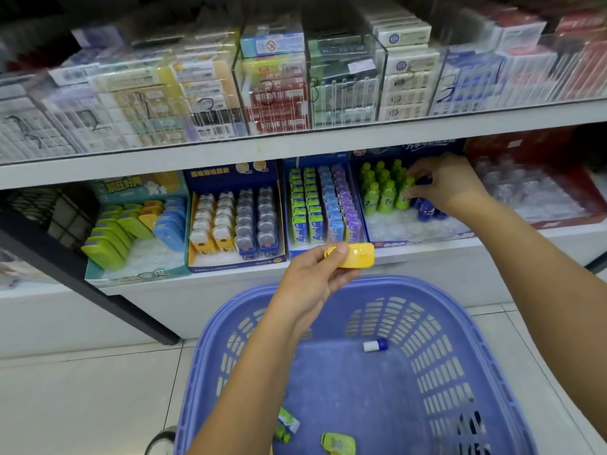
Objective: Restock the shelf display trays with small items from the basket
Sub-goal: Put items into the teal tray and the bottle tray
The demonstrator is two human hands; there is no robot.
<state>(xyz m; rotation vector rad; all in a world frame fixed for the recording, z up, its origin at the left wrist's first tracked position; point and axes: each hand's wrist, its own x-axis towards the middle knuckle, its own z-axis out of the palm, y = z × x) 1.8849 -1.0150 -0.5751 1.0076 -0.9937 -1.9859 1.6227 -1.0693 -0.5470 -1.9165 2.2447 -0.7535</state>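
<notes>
My left hand (315, 274) pinches a small yellow case (356, 255) in front of the lower shelf, above the blue basket (460, 339). My right hand (443, 183) reaches into the tray of small bottles (417, 229) and holds a dark blue bottle (422, 182) beside the green bottles (386, 188). More dark blue bottles (427, 208) stand under that hand. In the basket lie a blue-and-white tube (375, 345), a green packet (286, 424) and a yellow-green case (338, 444).
Left of the bottle tray stand a tray of green, blue and purple packs (323, 205), a tray of yellow and grey items (235, 221), and a teal tray of flat cases (138, 224). Clear boxes of packets (276, 80) fill the upper shelf. The floor is white tile (82, 405).
</notes>
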